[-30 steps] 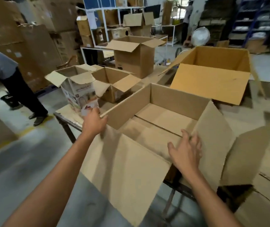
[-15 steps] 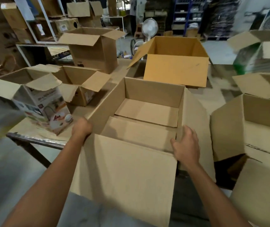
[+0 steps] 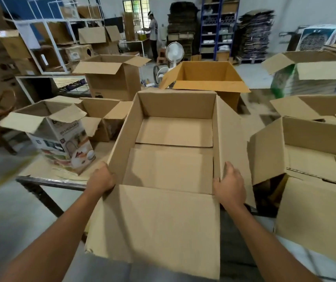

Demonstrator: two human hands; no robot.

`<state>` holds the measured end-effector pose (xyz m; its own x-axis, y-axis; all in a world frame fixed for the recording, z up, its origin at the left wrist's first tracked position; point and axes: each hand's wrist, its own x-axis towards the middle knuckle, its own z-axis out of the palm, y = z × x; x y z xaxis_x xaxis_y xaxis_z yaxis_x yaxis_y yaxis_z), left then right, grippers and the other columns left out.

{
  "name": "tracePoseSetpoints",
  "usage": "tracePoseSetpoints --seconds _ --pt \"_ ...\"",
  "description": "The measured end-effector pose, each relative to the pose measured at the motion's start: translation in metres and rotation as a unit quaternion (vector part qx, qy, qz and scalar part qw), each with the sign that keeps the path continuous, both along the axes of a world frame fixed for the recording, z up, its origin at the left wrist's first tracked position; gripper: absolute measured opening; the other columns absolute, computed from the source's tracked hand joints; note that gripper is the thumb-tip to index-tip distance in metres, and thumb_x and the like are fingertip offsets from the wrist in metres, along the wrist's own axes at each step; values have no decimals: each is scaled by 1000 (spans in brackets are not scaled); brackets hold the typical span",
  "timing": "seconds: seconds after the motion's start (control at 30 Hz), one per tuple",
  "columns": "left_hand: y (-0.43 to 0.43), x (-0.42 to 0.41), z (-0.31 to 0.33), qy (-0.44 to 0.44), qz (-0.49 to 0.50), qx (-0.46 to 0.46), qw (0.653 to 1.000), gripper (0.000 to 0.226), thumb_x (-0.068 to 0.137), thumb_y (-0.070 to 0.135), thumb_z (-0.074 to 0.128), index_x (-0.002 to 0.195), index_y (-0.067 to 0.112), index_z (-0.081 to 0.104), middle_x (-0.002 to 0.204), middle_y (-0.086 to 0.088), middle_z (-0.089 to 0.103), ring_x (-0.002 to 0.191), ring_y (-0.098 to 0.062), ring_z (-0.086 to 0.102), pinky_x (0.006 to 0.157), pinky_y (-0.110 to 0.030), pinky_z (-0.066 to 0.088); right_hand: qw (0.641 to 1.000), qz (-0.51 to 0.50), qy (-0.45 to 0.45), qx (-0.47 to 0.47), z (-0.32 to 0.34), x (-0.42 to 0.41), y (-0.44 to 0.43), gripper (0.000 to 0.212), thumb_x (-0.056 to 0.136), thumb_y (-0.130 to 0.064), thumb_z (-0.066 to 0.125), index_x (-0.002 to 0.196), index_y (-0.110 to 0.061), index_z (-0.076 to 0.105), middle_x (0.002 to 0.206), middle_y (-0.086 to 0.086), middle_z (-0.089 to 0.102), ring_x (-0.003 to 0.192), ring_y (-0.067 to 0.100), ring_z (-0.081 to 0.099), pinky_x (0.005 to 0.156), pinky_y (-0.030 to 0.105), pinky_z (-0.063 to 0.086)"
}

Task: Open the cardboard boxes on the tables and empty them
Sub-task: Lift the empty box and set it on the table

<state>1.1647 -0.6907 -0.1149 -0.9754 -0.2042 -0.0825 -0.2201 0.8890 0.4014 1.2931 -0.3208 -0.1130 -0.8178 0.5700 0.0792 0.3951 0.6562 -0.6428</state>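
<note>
Gripping the open cardboard box [image 3: 175, 106] at its near corners, the left hand [image 3: 102, 178] wraps the corner at 7 o'clock, fingertips hidden behind the wall. The right hand [image 3: 229, 185] pinches the wall at 5 o'clock, thumb inside. The box sits mid-counter [image 3: 41, 169], its near flap [image 3: 159, 226] hanging toward 6 o'clock. Only flat bottom flaps show inside, so it is probably empty and light. Matte, dry corrugated board is stiff at folds but flexes across wide panels, so the corners seem the best hold.

Matt brown cardboard box [image 3: 173, 137] — plain, smooth; printed box [image 3: 65, 145] glossier, on a dark metal-edged table [image 3: 49, 181].
</note>
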Motion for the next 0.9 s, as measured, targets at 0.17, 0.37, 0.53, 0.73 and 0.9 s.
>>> tracePoseSetpoints --seconds 0.17,0.37,0.53,0.73,0.9 --pt "-5 0 -2 -35 7 21 999 42 90 15 59 127 4 42 125 -27 55 116 -45 55 98 -50 48 973 -138 -83 -166 -14 21 -11 82 87 -43 68 149 -14 22 146 22 36 125 41 43 93 51 46" --pt "-10 -2 -32 -9 161 290 943 33 91 10 53 119 -5 46 116 -26 57 107 -45 57 91 -51 51 914 -220 -49 -337 -23 32 -30 67 93 -15 60 148 -5 22 134 26 50 113 44 54 92 48 52" --pt "-25 -30 -55 -92 155 414 892 52 71 13 54 119 -10 53 103 -30 62 89 -43 63 61 -42 49 938 -216 15 -270 -19 35 -41 56 97 -12 57 147 -7 33 138 23 52 121 45 54 99 53 50" --pt "-31 -9 -47 -41 119 448 885 51 68 11 53 118 0 52 94 -20 62 86 -37 61 68 -41 47 925 -189 54 -326 -24 54 -64 66 94 -3 59 152 -15 29 137 19 51 120 39 52 101 60 48" --pt "-37 6 -41 3 88 487 869 44 83 -6 44 124 3 54 108 -23 65 94 -40 62 77 -44 53 917 -179 97 -342 -19 73 -83 67 94 2 55 152 -16 27 138 17 49 122 36 52 102 59 48"
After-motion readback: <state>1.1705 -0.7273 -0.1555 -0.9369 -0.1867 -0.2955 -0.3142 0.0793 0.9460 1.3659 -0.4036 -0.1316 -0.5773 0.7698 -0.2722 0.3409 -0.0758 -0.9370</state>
